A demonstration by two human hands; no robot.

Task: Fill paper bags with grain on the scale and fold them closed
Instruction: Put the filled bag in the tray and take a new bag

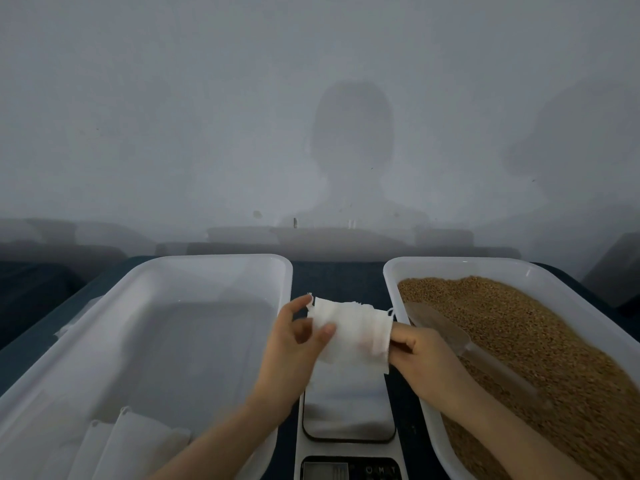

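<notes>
Holding: a small white paper bag [349, 336] is up in the air between both hands, over the far end of the scale [348, 410]; its top edge looks layered, so I cannot tell whether it is one bag or a few stuck together.
Left hand [294, 344]: pinching the bag's left edge between thumb and fingertips, with one finger up at the top corner.
Right hand [422, 358]: fingers curled, pinching the bag's right edge.
Scale: sits on the dark tabletop [337, 278] between the two tubs, with nothing standing on its plate; the display is too dim to read.
Grain [519, 341]: piled in the right tub [391, 271], with a scoop [446, 332] lying on it, just beside the right hand.
Left tub [207, 263]: a few flat bags [131, 441] lie in its near corner; no filled, folded bag shows anywhere in it.
Done so far: as far as can be seen, little; a bag is picked up and looks flat and unfilled.
Left to do: probably open this bag, set it on the scale, scoop grain in to weight, fold the top shut, put it aside, then repeat with the flat bags.
</notes>
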